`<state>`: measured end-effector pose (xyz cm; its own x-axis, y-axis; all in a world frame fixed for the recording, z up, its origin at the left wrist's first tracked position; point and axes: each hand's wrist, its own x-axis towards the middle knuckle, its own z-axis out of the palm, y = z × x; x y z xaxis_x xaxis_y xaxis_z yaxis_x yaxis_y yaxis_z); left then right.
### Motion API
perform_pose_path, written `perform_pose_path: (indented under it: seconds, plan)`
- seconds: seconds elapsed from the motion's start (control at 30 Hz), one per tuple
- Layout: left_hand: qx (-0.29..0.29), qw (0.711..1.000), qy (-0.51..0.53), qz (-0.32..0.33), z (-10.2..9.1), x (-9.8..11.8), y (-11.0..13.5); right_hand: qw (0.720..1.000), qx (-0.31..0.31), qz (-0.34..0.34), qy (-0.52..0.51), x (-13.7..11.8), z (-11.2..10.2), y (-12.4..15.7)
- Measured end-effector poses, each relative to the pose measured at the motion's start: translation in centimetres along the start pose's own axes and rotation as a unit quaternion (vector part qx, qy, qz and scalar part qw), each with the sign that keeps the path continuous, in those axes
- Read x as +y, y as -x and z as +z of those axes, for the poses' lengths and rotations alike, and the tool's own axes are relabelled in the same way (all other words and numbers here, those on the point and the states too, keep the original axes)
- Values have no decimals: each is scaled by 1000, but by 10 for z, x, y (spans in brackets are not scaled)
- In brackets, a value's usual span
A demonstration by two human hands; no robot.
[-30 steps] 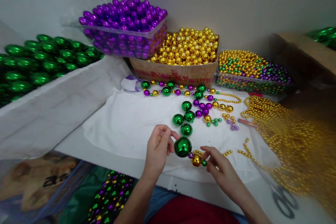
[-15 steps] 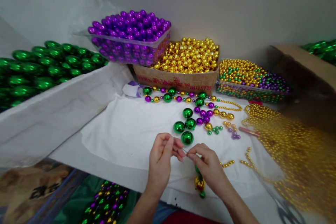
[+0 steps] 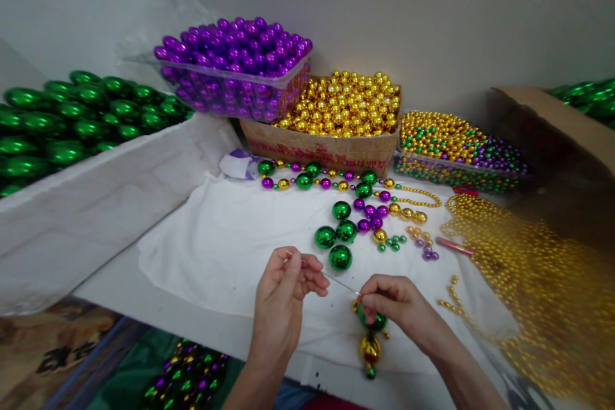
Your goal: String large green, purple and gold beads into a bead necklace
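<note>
A: The fingers [image 3: 311, 269] of the left hand [image 3: 281, 295] are pinching a thin wire [image 3: 336, 280], thumb against forefinger, the rest curling loosely.

B: And which way is the wire lying?

A: Its long axis is slanting from upper left down to lower right. One tip is poking out past the left forefinger. The other end is disappearing under the fingertips of the right hand [image 3: 401, 307].

B: What is that one gripping?

A: It is clenching round a big green bead [image 3: 377, 322]. A gold bead [image 3: 370, 349] and a tiny green bead [image 3: 369, 371] are hanging straight below it, so the strung part is pointing down, over the front edge of the white cloth [image 3: 221, 243].

B: Room to move?

A: Bare cloth is lying open to the left of the hands. Just beyond the wire, four loose green balls [image 3: 340, 257] are sitting close. To the right, a heap of gold strands [image 3: 533, 275] is crowding in. At the back, a cardboard box [image 3: 327, 148] of gold balls is closing things off.
</note>
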<state>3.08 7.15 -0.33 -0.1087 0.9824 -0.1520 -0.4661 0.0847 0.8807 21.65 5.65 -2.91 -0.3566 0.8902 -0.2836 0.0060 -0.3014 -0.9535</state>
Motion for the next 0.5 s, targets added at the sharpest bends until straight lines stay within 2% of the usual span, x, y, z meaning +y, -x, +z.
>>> perform_pose_path:
  seconds: [0.13,0.27,0.3,0.37,0.43,0.5]
  plan:
    - [4,1000,3,1,-5,1,-1,999,24,29,-4,0,-7,5]
    - [-26,999,-6,-18,-11,-5,-2,994,108,2,-9,-8,-9,18]
    - [-54,998,-16,-26,-11,-9,-2,991,129,-10,-14,-12,-8,22]
    - [-147,986,-65,-36,-6,-17,2,988,150,-37,-22,-23,-1,29]
    - [-254,952,-170,-17,4,-27,7,988,134,-69,-38,-35,11,32]
    - [-324,901,-284,48,15,-35,14,987,97,-101,-83,-50,21,31]
